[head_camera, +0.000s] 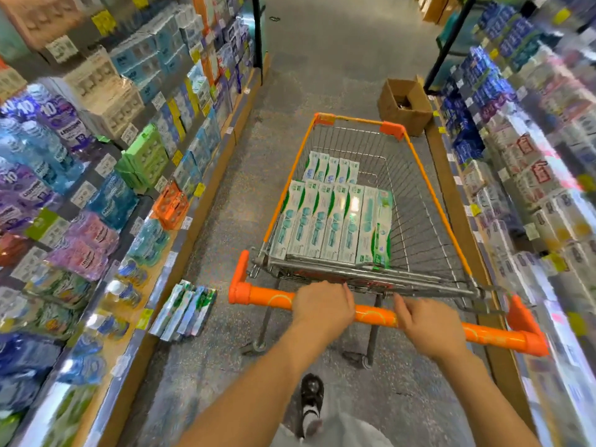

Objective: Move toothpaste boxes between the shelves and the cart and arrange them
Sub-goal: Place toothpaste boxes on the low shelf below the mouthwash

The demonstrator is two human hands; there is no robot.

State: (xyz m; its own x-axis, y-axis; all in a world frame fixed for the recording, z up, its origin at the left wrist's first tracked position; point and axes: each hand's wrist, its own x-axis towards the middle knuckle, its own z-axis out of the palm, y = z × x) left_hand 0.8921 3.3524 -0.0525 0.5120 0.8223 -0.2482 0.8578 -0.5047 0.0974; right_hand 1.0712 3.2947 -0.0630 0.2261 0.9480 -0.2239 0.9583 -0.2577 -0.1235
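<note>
Two shelves (96,156) flank the cart (429,201); left hand (322,306) and right hand (429,329) each grasp its handle (374,316). Toothpaste boxes (332,221) lie ahead of the hands in the basket. Risk: a loose stack (183,312) left of the hands could catch a wheel

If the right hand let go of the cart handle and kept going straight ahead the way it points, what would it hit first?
Most likely the cart's near wire end, just beyond the right hand on the orange handle. The toothpaste boxes sit further in, leftward; depth is uncertain.
</note>
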